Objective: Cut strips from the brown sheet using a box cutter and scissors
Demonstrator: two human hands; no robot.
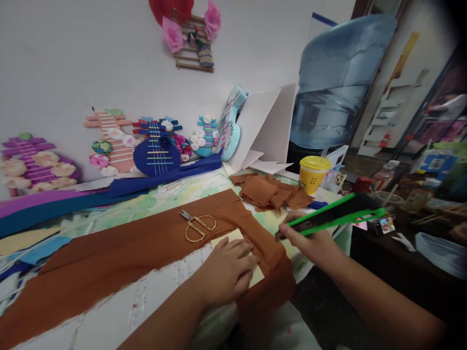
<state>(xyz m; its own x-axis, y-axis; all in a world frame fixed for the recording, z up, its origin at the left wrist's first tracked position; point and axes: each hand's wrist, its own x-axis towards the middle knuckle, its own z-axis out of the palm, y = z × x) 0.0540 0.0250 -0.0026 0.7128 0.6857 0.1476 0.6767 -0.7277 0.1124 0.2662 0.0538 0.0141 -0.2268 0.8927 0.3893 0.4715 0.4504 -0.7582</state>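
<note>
My left hand (228, 270) lies flat with its fingers spread on a pale yellow card (258, 276), which rests on brown fabric (146, 243). To its right, my right hand (306, 240) is raised, its fingers closed round a green and black utility knife (332, 214). The tip of the knife points left, above the fabric's right side. Gold-handled scissors (196, 227) lie on the fabric beyond my left hand. A white board (120, 311) with streaky marks shows beside my left forearm.
Brown fabric pieces (262, 190) are piled near a yellow-lidded cup (313, 175). Decorated paper instruments (156, 153) lean along the wall. A large water bottle (339, 82) stands at the back right, and a plastic container (441, 253) lies far right.
</note>
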